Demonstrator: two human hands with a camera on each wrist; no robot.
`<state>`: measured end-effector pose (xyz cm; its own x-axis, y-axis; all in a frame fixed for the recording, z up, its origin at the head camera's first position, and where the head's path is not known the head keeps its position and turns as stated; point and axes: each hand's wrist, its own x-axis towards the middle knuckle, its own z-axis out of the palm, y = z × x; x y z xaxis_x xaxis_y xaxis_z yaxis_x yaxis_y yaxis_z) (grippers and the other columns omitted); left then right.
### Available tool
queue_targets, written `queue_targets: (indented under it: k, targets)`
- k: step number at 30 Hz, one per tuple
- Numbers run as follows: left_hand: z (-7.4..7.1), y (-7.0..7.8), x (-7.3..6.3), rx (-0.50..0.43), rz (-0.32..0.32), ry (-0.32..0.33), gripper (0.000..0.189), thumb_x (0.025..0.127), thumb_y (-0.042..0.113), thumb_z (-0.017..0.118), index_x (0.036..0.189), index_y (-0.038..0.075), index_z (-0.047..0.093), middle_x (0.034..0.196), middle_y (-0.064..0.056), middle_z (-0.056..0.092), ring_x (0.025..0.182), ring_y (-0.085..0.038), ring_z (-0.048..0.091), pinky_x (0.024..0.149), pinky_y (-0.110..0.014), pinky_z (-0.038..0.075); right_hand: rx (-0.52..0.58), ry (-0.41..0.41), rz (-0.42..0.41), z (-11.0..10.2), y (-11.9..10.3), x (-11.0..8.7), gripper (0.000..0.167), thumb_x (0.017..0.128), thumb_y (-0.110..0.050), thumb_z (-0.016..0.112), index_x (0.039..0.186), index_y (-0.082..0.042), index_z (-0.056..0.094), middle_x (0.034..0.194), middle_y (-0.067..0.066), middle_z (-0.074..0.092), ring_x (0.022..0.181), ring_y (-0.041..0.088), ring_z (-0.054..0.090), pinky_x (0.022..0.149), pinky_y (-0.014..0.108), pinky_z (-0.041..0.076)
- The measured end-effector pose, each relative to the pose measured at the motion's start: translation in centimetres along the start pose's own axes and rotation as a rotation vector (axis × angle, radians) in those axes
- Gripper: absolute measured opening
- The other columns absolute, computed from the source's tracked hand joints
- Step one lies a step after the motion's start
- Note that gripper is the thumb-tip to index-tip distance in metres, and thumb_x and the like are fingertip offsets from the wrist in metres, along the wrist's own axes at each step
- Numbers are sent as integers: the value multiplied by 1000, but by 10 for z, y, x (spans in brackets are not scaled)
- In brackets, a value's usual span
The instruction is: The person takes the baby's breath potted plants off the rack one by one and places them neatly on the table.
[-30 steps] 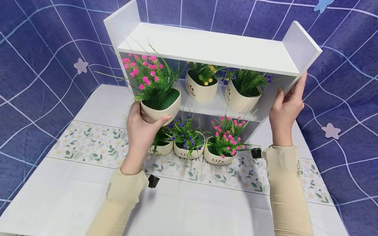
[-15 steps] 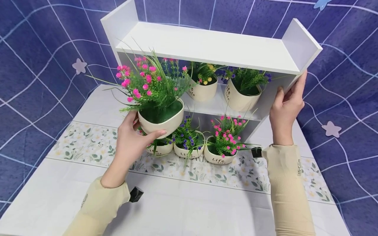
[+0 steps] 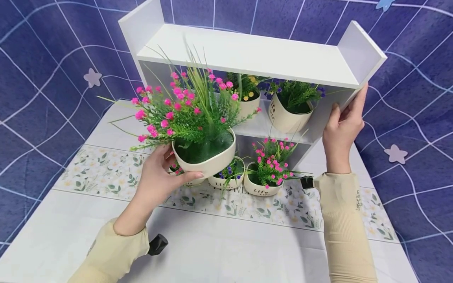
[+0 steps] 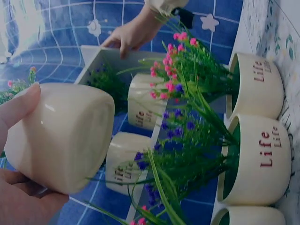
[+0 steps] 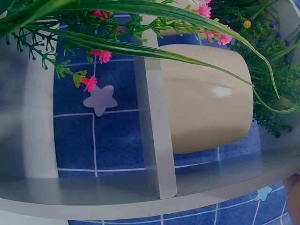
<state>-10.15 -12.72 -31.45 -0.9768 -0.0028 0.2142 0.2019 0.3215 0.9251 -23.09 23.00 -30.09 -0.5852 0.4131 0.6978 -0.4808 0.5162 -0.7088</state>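
Note:
My left hand (image 3: 152, 179) holds a white pot of pink artificial flowers (image 3: 209, 162) in the air before the shelf, thumb on its near side and fingers round its left. The left wrist view shows this pot (image 4: 61, 133) from below. At the right, my right hand (image 3: 342, 131) grips the side panel of the white shelf (image 3: 247, 55), thumb on the front edge, fingers along the outside. On the shelf's middle board stand a yellow-flowered pot (image 3: 249, 107), partly hidden by the held plant, and a purple-flowered pot (image 3: 291, 117).
In front of the shelf, a pink-flowered pot (image 3: 263, 189), a purple-flowered pot (image 3: 226, 183) and a partly covered pot (image 3: 194, 182) stand in a row on the floral strip (image 3: 106, 169) of the white table (image 3: 226, 243). A blue cloth (image 3: 46, 78) hangs behind.
The left hand has drawn the pink-flowered pot away from the shelf, toward the camera and slightly right and down in view. The right hand stays on the shelf's side panel.

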Motion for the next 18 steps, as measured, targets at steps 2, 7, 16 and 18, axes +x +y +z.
queue_targets:
  k: [2, 7, 16, 18]
  targets:
    - [2, 0, -2, -22, -2, -52, 81, 67, 1, 86, 138, -1, 46, 136, -14, 52, 126, -29, 54, 98, -12, 45, -12, -6, -16, -1, 0, 0, 61, 94, 6, 46, 151, -3, 28, 140, 1, 56, 121, 9, 59, 99, 23, 49]
    - [6, -8, -6, 69, 27, -230, 79, 66, 21, 90, 132, 3, 51, 124, -9, 61, 110, -17, 62, 93, -26, 52, -20, -9, -20, -1, 0, 0, 61, 94, 6, 46, 151, -3, 28, 140, 0, 57, 121, 9, 59, 98, 23, 49]
    - [25, -21, -14, 194, -38, -469, 83, 53, 83, 66, 79, 6, 50, 54, 13, 14, 48, -5, 14, 47, -19, 21, -21, -4, -22, -2, 0, 0, 61, 94, 6, 47, 151, -4, 29, 138, 0, 59, 117, 8, 62, 95, 21, 51]
    - [32, -28, -13, 119, 80, -485, 77, 56, 81, 66, 74, 8, 47, 57, 13, 10, 50, -4, 10, 48, -19, 17, -24, -7, -23, -2, 0, 0, 61, 94, 6, 47, 151, -3, 29, 137, 2, 59, 116, 9, 62, 94, 20, 51]
